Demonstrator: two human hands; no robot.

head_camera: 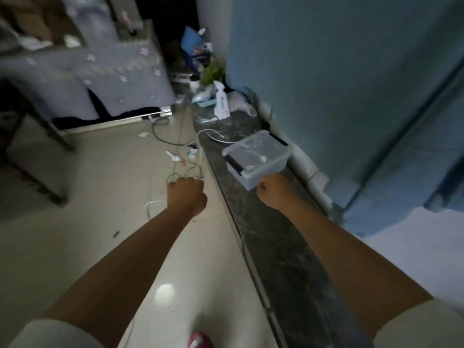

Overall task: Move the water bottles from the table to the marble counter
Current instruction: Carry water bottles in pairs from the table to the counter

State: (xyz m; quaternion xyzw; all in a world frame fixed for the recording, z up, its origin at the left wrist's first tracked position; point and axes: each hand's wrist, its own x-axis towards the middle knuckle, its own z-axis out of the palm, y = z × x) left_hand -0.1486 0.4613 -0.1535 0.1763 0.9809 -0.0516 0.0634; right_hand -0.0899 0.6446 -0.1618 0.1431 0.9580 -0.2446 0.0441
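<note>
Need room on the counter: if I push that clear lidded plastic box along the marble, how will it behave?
The clear plastic box looks nearly empty, so probably light. On the polished marble counter it should slide easily, perhaps skewing. Its low, wide shape makes tipping unlikely. Its thin walls may flex.

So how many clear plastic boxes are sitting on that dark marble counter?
1. A clear plastic box with a lid sits on the marble counter, just beyond the right hand. The blurry clutter at the far end could hide more.
</note>
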